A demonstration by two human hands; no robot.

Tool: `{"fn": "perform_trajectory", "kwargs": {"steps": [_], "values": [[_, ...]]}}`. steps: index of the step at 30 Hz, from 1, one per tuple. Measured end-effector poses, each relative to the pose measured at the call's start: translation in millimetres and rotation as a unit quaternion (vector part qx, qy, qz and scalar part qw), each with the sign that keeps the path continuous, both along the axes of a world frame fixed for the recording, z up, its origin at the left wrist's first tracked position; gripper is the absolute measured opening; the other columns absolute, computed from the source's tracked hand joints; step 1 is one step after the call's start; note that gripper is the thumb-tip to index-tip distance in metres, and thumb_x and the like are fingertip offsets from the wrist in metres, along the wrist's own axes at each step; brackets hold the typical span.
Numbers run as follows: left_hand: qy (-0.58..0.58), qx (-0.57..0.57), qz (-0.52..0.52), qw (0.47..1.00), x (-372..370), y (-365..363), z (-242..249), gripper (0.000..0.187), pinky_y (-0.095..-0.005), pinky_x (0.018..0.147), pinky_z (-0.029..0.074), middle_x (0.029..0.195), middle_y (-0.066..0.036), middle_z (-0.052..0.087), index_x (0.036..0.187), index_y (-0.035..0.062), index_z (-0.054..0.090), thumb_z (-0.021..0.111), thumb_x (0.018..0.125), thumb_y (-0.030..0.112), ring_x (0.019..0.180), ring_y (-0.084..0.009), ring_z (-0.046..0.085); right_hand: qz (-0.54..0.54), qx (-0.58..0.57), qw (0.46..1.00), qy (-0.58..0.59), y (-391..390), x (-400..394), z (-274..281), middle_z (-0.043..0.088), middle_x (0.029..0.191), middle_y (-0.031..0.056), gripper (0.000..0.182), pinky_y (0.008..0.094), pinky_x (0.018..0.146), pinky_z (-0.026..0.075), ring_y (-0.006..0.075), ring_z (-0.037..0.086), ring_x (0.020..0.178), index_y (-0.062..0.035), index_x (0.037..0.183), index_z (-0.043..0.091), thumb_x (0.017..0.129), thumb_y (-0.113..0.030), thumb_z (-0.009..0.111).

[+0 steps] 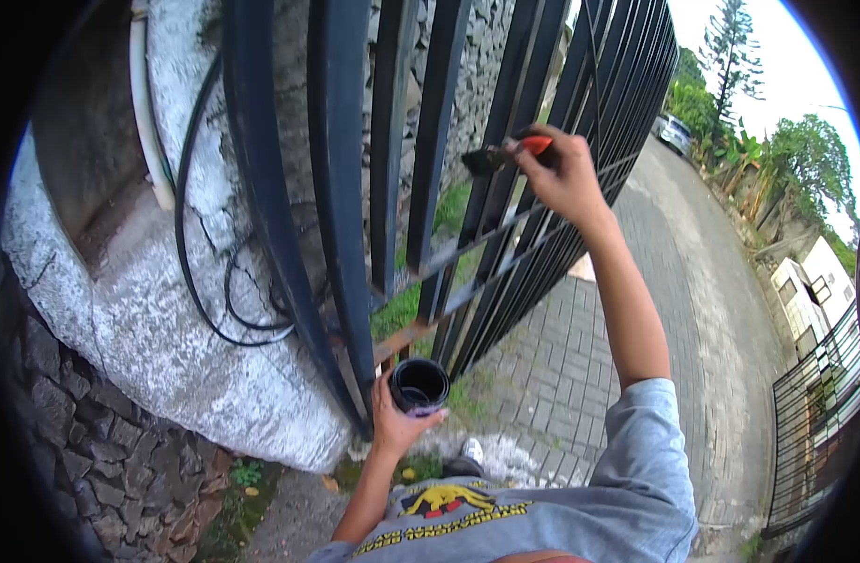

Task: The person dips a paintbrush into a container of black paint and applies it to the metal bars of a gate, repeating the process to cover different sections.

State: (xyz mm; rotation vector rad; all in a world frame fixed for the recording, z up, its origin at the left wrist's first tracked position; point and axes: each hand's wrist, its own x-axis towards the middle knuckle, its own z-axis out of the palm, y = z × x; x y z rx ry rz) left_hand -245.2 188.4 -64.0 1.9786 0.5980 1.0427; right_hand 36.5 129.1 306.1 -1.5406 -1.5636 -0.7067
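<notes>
A paintbrush (505, 155) with an orange handle and dark bristles is pinched in my right hand (563, 174), raised at chest height. Its bristles overlap the dark bars of the metal gate (439, 141) in this view. Lower down, my left hand (397, 427) wraps round a small black paint cup (420, 387), whose open top faces up. Dark paint shows inside the cup, close beside the foot of the nearest gate bars. Paler patches mark the gate's horizontal rails (486, 281).
Black cable (190, 235) hangs in loops over the whitewashed concrete (186, 366) on the left. A rough stone wall (101, 460) fills the lower left. Paving (542, 347) runs along the gate's right side to a parked car (672, 132). Another fence (814, 432) stands far right.
</notes>
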Motion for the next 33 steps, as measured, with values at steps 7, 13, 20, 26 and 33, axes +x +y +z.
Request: {"fn": "perform_trajectory", "kwargs": {"steps": [7, 13, 20, 26, 33], "values": [[0.025, 0.003, -0.005, 1.000, 11.1, -7.6, 7.0, 0.111, -0.0474, 0.107, 0.048, 0.133, -0.020, 0.054, 0.141, -0.0004, 0.046, 0.102, 0.054, 0.040, 0.123, -0.0381, 0.058, 0.020, 0.210, 0.976, -0.055, 7.2, 24.4, 154.6, 0.072, 0.075, 0.0042, 0.032, 0.0222, 0.061, 0.052, 0.0069, 0.067, 0.066, 0.0009, 0.097, 0.076, 0.098, -0.031, 0.075], [0.014, -0.014, -0.025, 0.999, 10.5, -9.3, 6.5, 0.113, -0.0496, 0.111, 0.044, 0.133, -0.021, 0.052, 0.142, -0.0010, 0.043, 0.101, 0.056, 0.046, 0.129, -0.0400, 0.051, -0.072, 0.007, 0.993, -0.092, 0.2, 13.8, 120.6, 0.072, 0.068, 0.0110, 0.032, 0.0330, 0.058, 0.055, 0.0161, 0.069, 0.060, 0.0029, 0.085, 0.074, 0.094, -0.027, 0.075], [0.026, -0.027, -0.046, 0.998, 20.0, -8.8, 4.7, 0.115, -0.0505, 0.112, 0.042, 0.137, -0.022, 0.050, 0.142, -0.0008, 0.043, 0.101, 0.056, 0.048, 0.131, -0.0400, 0.051, 0.003, 0.228, 0.967, -0.114, 2.2, 28.1, 225.6, 0.068, 0.068, 0.0023, 0.023, 0.0237, 0.052, 0.048, 0.0081, 0.063, 0.057, -0.0009, 0.088, 0.074, 0.096, -0.023, 0.076], [0.022, -0.030, -0.062, 0.997, 28.6, -6.2, -1.6, 0.117, -0.0532, 0.113, 0.041, 0.139, -0.024, 0.049, 0.143, -0.0012, 0.042, 0.100, 0.056, 0.052, 0.133, -0.0422, 0.048, -0.061, 0.105, 0.986, -0.118, -1.0, 42.7, 237.2, 0.071, 0.071, 0.0033, 0.028, 0.0240, 0.058, 0.050, 0.0084, 0.065, 0.061, 0.0014, 0.089, 0.074, 0.096, -0.025, 0.076], [0.012, -0.001, -0.039, 0.999, 28.3, -2.8, 7.2, 0.111, -0.0466, 0.108, 0.047, 0.132, -0.020, 0.053, 0.140, -0.0019, 0.044, 0.102, 0.056, 0.041, 0.125, -0.0369, 0.057, 0.011, 0.213, 0.967, -0.138, 6.8, 24.8, 250.4, 0.069, 0.065, 0.0020, 0.028, 0.0242, 0.052, 0.049, 0.0088, 0.064, 0.054, -0.0015, 0.087, 0.073, 0.098, -0.027, 0.073]]}}
